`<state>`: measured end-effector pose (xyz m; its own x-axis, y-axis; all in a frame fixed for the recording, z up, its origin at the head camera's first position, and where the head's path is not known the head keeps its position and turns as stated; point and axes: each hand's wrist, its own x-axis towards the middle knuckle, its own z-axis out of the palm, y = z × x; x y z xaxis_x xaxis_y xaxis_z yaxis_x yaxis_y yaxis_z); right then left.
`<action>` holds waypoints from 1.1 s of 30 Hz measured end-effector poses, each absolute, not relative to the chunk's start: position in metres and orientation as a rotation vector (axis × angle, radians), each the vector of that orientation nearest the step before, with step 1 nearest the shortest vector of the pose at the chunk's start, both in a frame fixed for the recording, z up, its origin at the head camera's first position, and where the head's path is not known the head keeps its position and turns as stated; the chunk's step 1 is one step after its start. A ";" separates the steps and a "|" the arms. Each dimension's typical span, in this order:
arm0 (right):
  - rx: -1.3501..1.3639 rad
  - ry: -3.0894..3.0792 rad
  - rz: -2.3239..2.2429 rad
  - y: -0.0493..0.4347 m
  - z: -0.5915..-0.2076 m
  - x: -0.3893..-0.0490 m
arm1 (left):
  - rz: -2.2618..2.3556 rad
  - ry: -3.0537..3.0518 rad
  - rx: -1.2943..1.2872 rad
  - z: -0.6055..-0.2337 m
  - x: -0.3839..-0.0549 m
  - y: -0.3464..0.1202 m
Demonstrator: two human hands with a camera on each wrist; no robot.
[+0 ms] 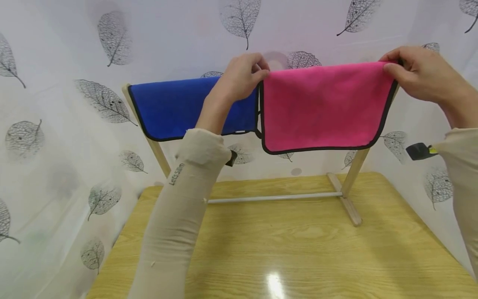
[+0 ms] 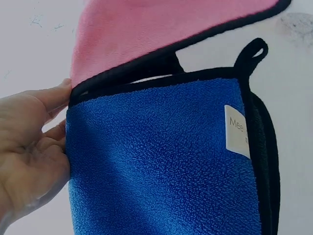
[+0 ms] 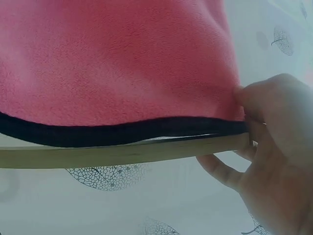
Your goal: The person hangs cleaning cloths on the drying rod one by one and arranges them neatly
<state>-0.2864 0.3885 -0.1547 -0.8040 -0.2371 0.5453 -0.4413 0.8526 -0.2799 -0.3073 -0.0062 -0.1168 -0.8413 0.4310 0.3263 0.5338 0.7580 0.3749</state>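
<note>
A pink towel [image 1: 325, 108] with black edging hangs folded over the top of a wooden rack [image 1: 354, 172]. At its upper left corner, my left hand [image 1: 242, 77] pinches the fold between thumb and fingers. The thumb of my right hand [image 1: 422, 77] presses the upper right corner, with the fingers behind it around the rack's end. Beside it on the left hangs a blue towel [image 1: 171, 108], also edged in black. In the left wrist view, the blue towel's white label [image 2: 236, 131] and black hanging loop [image 2: 253, 51] show. The towels cover the rack's top bar.
The rack stands at the back of a wood-grain table [image 1: 284, 245]. A white rod [image 1: 276, 197] runs low between its legs, and a wooden foot [image 1: 351, 209] sticks out toward me at right. Behind hangs a pale curtain [image 1: 168, 37] with a leaf print.
</note>
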 end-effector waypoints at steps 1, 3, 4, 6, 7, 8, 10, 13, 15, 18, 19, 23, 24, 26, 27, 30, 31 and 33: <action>0.507 -2.514 0.544 0.388 -0.155 -0.287 | -0.681 -2.728 -0.762 -0.117 -0.307 -0.006; 0.521 -2.500 0.571 0.388 -0.154 -0.287 | -0.681 -2.721 -0.764 -0.117 -0.308 -0.007; 0.524 -2.498 0.598 0.388 -0.155 -0.287 | -0.679 -2.717 -0.769 -0.117 -0.309 -0.007; 0.518 -2.491 0.615 0.388 -0.155 -0.287 | -0.675 -2.721 -0.778 -0.116 -0.310 -0.007; 0.508 -2.487 0.623 0.388 -0.155 -0.286 | -0.675 -2.727 -0.776 -0.116 -0.310 -0.007; 0.501 -2.486 0.619 0.388 -0.156 -0.285 | -0.670 -2.731 -0.777 -0.116 -0.311 -0.007; 0.487 -2.491 0.581 0.389 -0.156 -0.284 | -0.659 -2.727 -0.786 -0.116 -0.311 -0.006; 0.461 -2.498 0.580 0.390 -0.157 -0.283 | -0.688 -2.707 -0.797 -0.118 -0.310 -0.007; 0.435 -2.509 0.590 0.391 -0.157 -0.284 | -0.692 -2.702 -0.804 -0.118 -0.308 -0.008; 0.396 -2.511 0.642 0.393 -0.158 -0.283 | -0.672 -2.706 -0.813 -0.119 -0.307 -0.008; 0.400 -2.501 0.640 0.393 -0.159 -0.284 | -0.658 -2.705 -0.818 -0.119 -0.307 -0.008; 0.471 -2.423 0.584 0.392 -0.160 -0.287 | -0.587 -2.695 -0.833 -0.119 -0.309 -0.007; 0.480 -2.416 0.582 0.391 -0.161 -0.287 | -0.562 -2.690 -0.835 -0.119 -0.309 -0.007; 0.480 -2.414 0.582 0.390 -0.162 -0.288 | -0.517 -2.679 -0.838 -0.119 -0.310 -0.007; 0.471 -2.418 0.585 0.389 -0.162 -0.287 | -0.515 -2.669 -0.844 -0.120 -0.310 -0.007; 0.459 -2.423 0.622 0.388 -0.164 -0.286 | -0.560 -2.663 -0.827 -0.122 -0.310 -0.006; 0.453 -2.419 0.637 0.388 -0.164 -0.285 | -0.593 -2.656 -0.823 -0.123 -0.309 -0.006; 0.453 -2.401 0.648 0.388 -0.164 -0.285 | -0.648 -2.647 -0.813 -0.124 -0.308 -0.007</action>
<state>-0.2847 0.3880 -0.1641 -0.7593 -0.1620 0.6303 -0.4572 0.8220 -0.3395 -0.3084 -0.0067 -0.1242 -0.7962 0.4535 0.4005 0.5872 0.7386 0.3312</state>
